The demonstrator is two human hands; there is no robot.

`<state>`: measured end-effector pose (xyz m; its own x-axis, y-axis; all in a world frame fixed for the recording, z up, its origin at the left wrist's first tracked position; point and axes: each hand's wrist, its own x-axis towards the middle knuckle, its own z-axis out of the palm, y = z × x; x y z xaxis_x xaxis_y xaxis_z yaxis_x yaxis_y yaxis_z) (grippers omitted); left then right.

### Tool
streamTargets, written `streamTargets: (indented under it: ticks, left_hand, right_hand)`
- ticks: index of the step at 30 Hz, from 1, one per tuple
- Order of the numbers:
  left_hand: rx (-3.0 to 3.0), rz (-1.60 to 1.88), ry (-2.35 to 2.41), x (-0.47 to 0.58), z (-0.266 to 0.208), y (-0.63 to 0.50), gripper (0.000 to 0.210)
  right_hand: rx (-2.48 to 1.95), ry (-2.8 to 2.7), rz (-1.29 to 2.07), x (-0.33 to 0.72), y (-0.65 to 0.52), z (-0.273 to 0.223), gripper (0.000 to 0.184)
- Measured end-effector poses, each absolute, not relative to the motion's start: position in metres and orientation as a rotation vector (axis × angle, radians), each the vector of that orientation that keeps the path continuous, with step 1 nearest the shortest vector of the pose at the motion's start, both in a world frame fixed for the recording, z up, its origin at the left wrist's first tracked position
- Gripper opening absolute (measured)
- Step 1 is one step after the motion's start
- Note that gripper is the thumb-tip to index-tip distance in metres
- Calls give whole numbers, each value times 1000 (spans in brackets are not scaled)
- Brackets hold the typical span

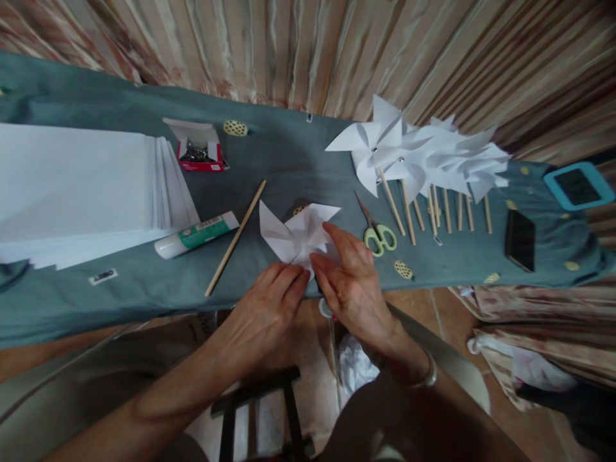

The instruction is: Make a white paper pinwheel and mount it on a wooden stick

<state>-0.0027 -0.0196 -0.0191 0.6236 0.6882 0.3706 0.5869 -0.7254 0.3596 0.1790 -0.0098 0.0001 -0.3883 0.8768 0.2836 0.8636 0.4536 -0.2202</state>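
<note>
A white paper pinwheel [304, 232] with folded blades lies near the table's front edge, between my hands. My left hand [274, 301] is closed on its lower left edge, fingers pressed together. My right hand [353, 276] grips its right side, with thumb and fingers against the paper. Beneath my fingers the lower part of the pinwheel is hidden. Left of it rests a bare wooden stick [235, 237], lying at a slant. Just to the right are scissors [378, 236] with light green handles, their blades pointing away from me.
A paper stack [72, 179], a glue stick [196, 235] and an open red box [199, 154] of metal pins are on the left. Several finished pinwheels [409, 147] on sticks lie at the back right, near a phone [520, 240] and a blue-framed device [580, 186].
</note>
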Motion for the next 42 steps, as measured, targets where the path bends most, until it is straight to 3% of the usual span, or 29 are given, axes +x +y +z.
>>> streamTargets:
  ticks: [26, 42]
  left_hand:
    - [2657, 620, 1047, -3, -16, -17, 29]
    - [2624, 594, 1050, -4, -17, -18, 32]
  right_hand:
    - [-1465, -2428, 5, 173, -8, 2, 18]
    - [-1484, -2454, 9, 169, -2, -2, 25]
